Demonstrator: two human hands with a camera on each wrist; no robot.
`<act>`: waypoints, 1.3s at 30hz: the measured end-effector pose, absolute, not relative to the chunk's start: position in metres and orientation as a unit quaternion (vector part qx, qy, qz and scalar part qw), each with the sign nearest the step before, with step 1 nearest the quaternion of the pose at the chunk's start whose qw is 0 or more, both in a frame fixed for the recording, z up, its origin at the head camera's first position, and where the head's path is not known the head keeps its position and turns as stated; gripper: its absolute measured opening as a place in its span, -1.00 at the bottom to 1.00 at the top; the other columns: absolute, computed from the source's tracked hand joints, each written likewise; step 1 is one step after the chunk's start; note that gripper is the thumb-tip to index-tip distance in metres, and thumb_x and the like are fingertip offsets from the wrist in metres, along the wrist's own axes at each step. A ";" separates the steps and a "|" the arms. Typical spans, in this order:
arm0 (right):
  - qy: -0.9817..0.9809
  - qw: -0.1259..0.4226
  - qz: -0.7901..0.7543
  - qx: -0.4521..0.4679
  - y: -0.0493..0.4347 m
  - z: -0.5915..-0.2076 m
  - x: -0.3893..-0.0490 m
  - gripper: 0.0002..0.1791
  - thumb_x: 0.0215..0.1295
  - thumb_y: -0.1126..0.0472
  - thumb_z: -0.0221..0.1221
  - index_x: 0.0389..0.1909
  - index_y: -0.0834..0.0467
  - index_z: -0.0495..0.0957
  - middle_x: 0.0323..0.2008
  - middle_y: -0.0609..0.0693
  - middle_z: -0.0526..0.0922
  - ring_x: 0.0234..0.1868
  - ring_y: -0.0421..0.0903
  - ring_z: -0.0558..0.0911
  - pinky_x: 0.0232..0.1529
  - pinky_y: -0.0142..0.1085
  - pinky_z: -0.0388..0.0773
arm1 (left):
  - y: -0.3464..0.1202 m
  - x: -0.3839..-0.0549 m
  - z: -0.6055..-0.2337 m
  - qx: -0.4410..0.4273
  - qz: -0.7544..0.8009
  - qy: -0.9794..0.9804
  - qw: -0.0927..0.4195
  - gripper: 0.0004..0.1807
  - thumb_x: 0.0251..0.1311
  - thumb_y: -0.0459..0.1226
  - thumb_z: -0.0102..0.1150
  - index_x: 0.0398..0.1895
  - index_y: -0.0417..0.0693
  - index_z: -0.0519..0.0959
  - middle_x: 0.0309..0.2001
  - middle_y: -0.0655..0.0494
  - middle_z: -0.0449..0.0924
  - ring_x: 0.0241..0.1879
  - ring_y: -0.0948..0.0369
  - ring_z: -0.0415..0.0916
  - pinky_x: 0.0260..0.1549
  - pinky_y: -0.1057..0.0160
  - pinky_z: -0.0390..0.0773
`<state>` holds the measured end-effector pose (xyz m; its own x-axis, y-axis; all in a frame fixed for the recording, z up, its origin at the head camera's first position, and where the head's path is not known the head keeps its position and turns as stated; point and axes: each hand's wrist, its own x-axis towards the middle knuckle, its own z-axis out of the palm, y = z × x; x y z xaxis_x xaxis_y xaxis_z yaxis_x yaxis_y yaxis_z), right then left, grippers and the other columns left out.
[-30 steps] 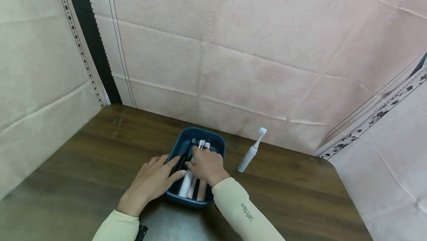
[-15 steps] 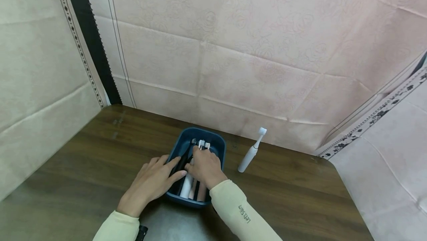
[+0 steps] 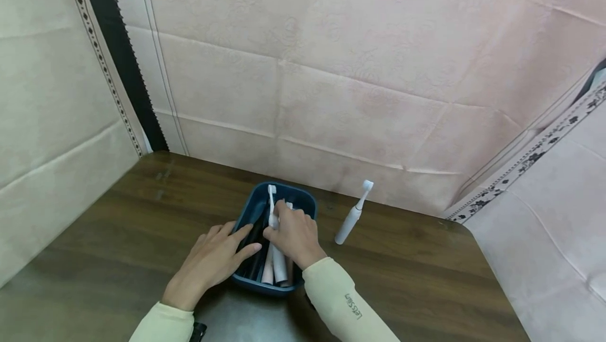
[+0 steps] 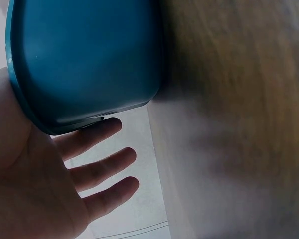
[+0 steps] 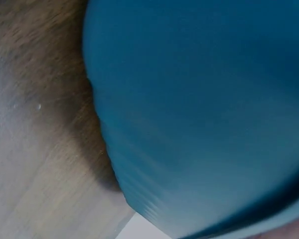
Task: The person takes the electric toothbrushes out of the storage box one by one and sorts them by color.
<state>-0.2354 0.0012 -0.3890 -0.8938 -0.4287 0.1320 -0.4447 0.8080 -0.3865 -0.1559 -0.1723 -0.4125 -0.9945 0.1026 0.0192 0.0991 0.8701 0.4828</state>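
A deep blue rectangular bin (image 3: 309,198) holds several electric toothbrushes, black, white and pinkish. My right hand (image 3: 296,233) reaches into it and pinches a white electric toothbrush (image 3: 279,267), whose brush head points away near the bin's far side. A pinkish handle (image 3: 268,268) lies just left of it, and black handles (image 3: 256,258) lie along the left wall. My left hand (image 3: 211,258) rests at the bin's left rim, thumb and index finger reaching over it. In the left wrist view, the other fingers (image 4: 107,167) extend straight along the bin's outside.
A white electric toothbrush (image 3: 347,224) stands upright on the brown wooden table (image 3: 407,268), right of the bin. Pale patterned cloth (image 3: 341,84) hangs behind the table and at both sides. The right wrist view is mostly filled by the bin's outer wall (image 5: 199,109).
The white toothbrush in my right hand has shifted among the others, its head now farther up and left, its handle end farther right. My left hand keeps its place at the rim.
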 end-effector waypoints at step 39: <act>-0.833 0.207 0.426 0.286 0.041 -0.367 -0.201 -0.62 0.23 0.30 0.37 0.04 0.16 0.52 -0.19 0.01 0.73 -0.50 -0.21 0.56 -0.56 -0.39 0.54 | -0.171 -0.158 -0.414 0.064 0.234 0.970 -0.004 -0.27 0.46 0.25 -0.08 0.42 -0.06 0.46 0.34 -0.32 0.39 0.28 -0.35 0.29 0.13 -0.49 0.29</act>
